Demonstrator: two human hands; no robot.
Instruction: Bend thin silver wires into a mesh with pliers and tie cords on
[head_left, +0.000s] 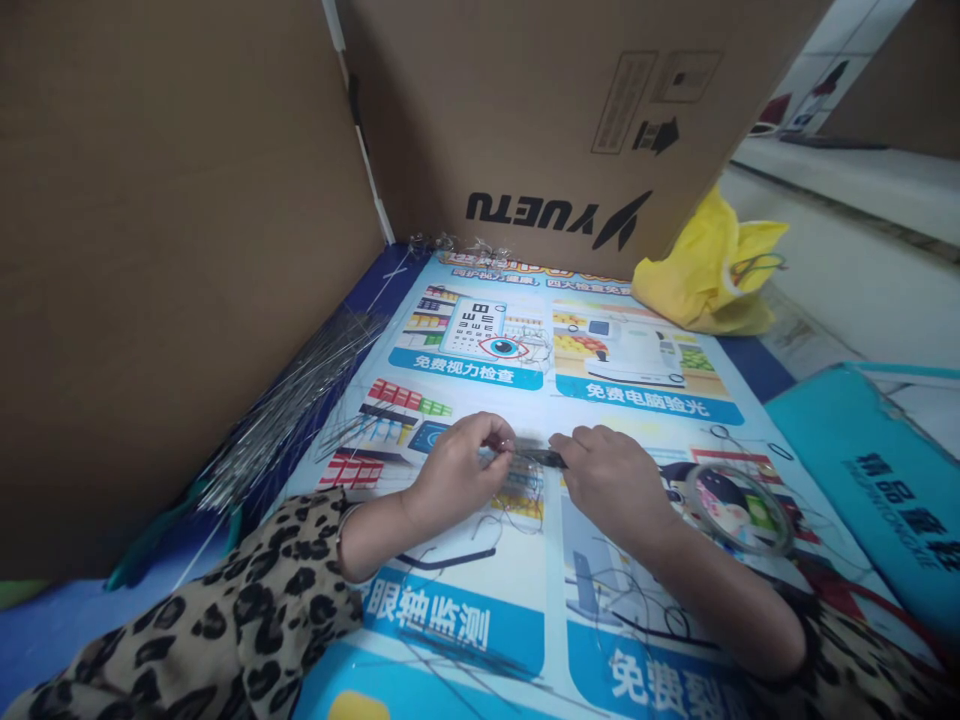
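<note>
- left hand (457,468) closed, fingertips pinched on one end of a thin dark strip (541,458)
- right hand (611,478) closed as well, pinching the other end
- strip sits level between the two hands, just above the poster (637,390), mid counter (754,362)
- strip looks like a narrow flat piece with fine wires alongside it; too small to tell its exact make
- risk: the pinch is at the fingertips only, so one slip could drop the strip among the loose wires (517,505) right under the hands, where it would be hard to pick out
- risk: the piece looks thin and springy, so uneven pull from either hand could bend or kink it
- risk: the leopard-print sleeve (247,610) lies on the poster's edge and could drag stray wires as the forearm shifts
- risk: the wire bundle (292,405) fans out near the left forearm, and a nudge would scatter it
- poster: glossy and slick, printed in blue, white and red, with glare near its middle, so things probably slide on it
- wire bundle: long straight silvery rods, very fine, lying against the cardboard wall (165,250)
- tape ring (739,508): clear, round, flat on the poster just beside the right wrist
- yellow bag (705,275): crumpled soft plastic, at the foot of the cardboard box (540,110)
- teal bag (885,480): smooth and flat, at the right edge
</note>
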